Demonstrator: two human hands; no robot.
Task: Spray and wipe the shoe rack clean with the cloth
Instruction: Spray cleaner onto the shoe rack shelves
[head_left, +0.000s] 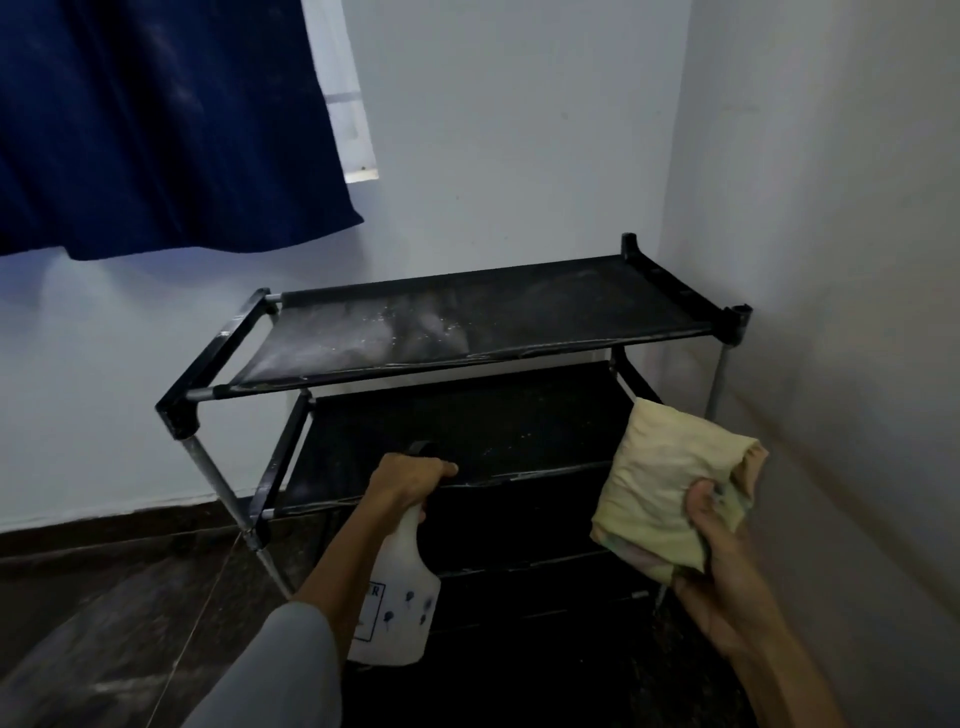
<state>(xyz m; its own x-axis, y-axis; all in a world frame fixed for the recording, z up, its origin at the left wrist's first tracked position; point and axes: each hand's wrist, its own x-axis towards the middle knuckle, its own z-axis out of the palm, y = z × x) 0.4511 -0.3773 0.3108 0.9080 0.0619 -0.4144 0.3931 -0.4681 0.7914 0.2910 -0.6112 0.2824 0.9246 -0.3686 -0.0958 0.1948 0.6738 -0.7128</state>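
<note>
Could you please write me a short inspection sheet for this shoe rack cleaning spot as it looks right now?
Surface: top shelf of the black shoe rack shows pale dust and white specks; lower shelves are dark and hard to judge.
Job's things: white spray bottle, nozzle toward the rack; folded cream cloth.
Clutter: nothing seen.
Grips: left hand holds the bottle at its trigger; right hand holds the cloth.
Cables: a thin line runs from the rack's front left leg across the floor; what it is, unclear.
Surroundings: white walls, rack in a corner; blue curtain; dark floor.
</note>
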